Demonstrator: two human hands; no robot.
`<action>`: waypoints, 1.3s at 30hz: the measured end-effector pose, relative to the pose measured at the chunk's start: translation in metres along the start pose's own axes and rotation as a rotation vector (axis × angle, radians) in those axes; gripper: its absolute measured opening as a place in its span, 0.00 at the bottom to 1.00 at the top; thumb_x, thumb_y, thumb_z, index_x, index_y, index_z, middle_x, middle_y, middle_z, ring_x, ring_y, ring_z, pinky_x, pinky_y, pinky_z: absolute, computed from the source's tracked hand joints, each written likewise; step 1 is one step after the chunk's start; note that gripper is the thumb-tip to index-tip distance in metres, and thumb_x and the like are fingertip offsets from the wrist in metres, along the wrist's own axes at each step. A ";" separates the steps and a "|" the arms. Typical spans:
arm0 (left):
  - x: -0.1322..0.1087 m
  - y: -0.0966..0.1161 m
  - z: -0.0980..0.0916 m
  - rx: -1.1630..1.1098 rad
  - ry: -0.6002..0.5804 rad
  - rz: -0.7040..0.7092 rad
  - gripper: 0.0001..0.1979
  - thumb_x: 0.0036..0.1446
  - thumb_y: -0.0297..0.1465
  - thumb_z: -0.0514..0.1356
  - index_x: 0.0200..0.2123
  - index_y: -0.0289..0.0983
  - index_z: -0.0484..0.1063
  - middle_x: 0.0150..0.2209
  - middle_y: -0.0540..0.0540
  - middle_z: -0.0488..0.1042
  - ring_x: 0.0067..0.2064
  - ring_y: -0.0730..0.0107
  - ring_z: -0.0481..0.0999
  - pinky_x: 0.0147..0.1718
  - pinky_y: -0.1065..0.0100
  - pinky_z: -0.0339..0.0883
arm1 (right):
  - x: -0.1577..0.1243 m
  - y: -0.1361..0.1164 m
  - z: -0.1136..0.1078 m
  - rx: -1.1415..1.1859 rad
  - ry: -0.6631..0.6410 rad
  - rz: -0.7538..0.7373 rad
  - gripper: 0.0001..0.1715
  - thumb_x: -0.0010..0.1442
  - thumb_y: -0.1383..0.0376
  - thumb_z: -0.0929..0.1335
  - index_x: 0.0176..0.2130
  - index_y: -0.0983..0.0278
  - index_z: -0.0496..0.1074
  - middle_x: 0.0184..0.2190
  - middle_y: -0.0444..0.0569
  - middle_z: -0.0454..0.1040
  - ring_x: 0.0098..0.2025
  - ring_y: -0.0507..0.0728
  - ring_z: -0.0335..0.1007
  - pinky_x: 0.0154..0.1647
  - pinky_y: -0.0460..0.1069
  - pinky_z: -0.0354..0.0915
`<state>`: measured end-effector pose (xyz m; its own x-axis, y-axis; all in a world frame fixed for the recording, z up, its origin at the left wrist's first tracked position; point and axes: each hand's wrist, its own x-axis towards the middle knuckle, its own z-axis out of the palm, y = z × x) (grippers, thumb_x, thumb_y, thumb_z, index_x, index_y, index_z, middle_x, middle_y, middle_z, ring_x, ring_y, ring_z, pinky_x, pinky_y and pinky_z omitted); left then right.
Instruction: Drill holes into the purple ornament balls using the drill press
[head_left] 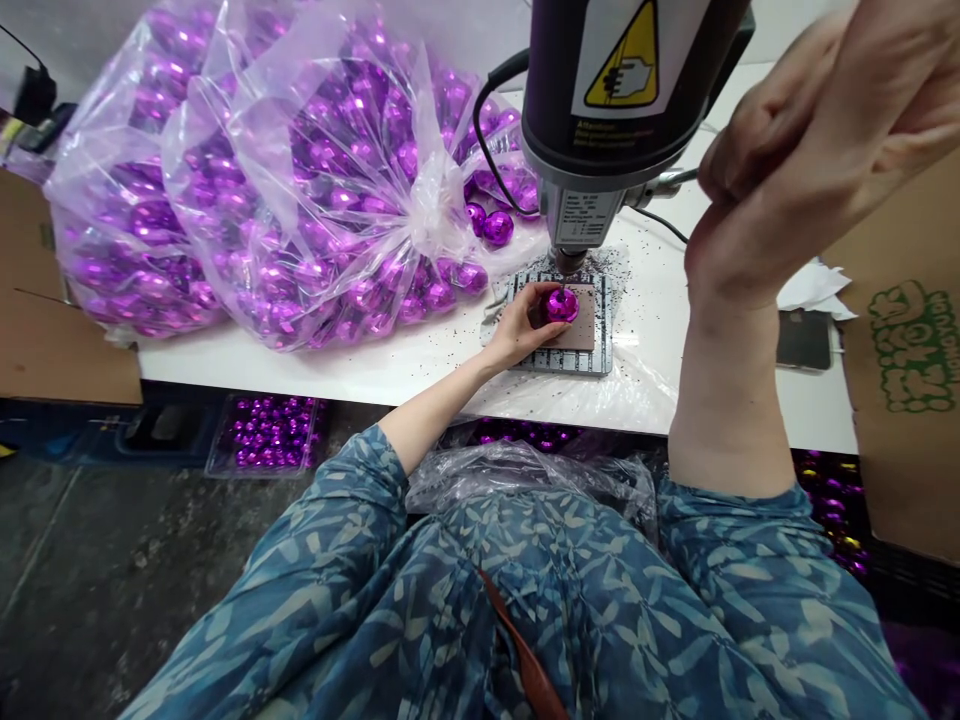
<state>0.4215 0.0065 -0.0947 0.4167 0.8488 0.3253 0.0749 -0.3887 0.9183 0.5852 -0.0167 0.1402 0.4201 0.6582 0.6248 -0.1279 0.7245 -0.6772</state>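
— Closest to my eyes is my blue clothing with a leaf pattern (540, 600), and a crumpled clear plastic sheet (525, 470) lies on my lap at the table edge.

— And your hands, what are they doing?

— My left hand (517, 325) is stretched out on the white table (300, 365). Its fingers are wrapped around one shiny purple ball (561, 304) and keep it on the small ribbed plate (577, 345), directly under the tip of the drill press (622, 90). If the tip touches the ball, I cannot tell. My right hand (795, 150) is raised high, with the fingers curled closed on the end of the metal lever (671, 180) at the side of the machine.

— What is around you?

— On the left, big clear bags (300, 180) full of the same purple balls rest on the table. Dark shavings are scattered near the plate. On the right stands a cardboard box (907, 350), and a phone (804, 340) lies just beside it. Under the table a tray (270, 432) holds more purple balls.
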 end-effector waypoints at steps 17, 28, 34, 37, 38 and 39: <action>-0.002 -0.008 0.001 -0.037 -0.012 0.004 0.35 0.64 0.49 0.75 0.65 0.42 0.67 0.62 0.38 0.78 0.65 0.50 0.81 0.68 0.48 0.76 | -0.036 0.064 -0.045 -0.272 0.190 -0.287 0.55 0.64 0.28 0.61 0.29 0.72 0.32 0.20 0.48 0.22 0.20 0.37 0.37 0.25 0.41 0.47; -0.002 -0.004 0.001 -0.019 -0.026 -0.039 0.35 0.64 0.48 0.75 0.65 0.41 0.67 0.62 0.38 0.79 0.64 0.51 0.81 0.68 0.47 0.75 | -0.040 0.110 -0.075 -0.355 0.179 -0.372 0.57 0.65 0.26 0.55 0.24 0.74 0.35 0.18 0.51 0.25 0.21 0.37 0.32 0.29 0.44 0.47; -0.004 -0.002 0.000 -0.046 -0.044 -0.016 0.35 0.65 0.48 0.74 0.65 0.41 0.65 0.64 0.35 0.77 0.67 0.48 0.81 0.70 0.43 0.75 | -0.046 0.103 -0.070 -0.381 0.122 -0.340 0.60 0.60 0.22 0.57 0.22 0.74 0.35 0.15 0.50 0.28 0.19 0.36 0.32 0.25 0.43 0.42; -0.002 -0.003 -0.001 -0.024 -0.046 -0.019 0.34 0.66 0.48 0.74 0.65 0.40 0.66 0.64 0.34 0.79 0.67 0.49 0.82 0.69 0.44 0.77 | -0.035 0.062 -0.043 -0.332 0.111 -0.265 0.60 0.60 0.23 0.59 0.26 0.74 0.33 0.17 0.48 0.25 0.18 0.36 0.33 0.25 0.42 0.43; 0.000 -0.003 -0.001 -0.014 -0.043 -0.018 0.34 0.66 0.48 0.74 0.65 0.40 0.66 0.63 0.34 0.79 0.66 0.49 0.83 0.68 0.45 0.78 | -0.027 0.045 -0.032 -0.308 0.117 -0.234 0.60 0.59 0.23 0.61 0.29 0.74 0.31 0.18 0.48 0.26 0.18 0.36 0.38 0.26 0.41 0.42; 0.001 -0.003 -0.001 0.000 -0.031 -0.016 0.34 0.65 0.48 0.75 0.64 0.40 0.67 0.62 0.35 0.80 0.65 0.50 0.83 0.67 0.45 0.79 | -0.016 0.029 -0.021 -0.283 0.107 -0.204 0.62 0.55 0.23 0.63 0.30 0.73 0.30 0.17 0.47 0.30 0.19 0.36 0.44 0.27 0.41 0.42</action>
<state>0.4204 0.0092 -0.0969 0.4437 0.8432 0.3036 0.0815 -0.3753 0.9233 0.5934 -0.0108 0.1021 0.5050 0.4695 0.7242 0.2162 0.7435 -0.6328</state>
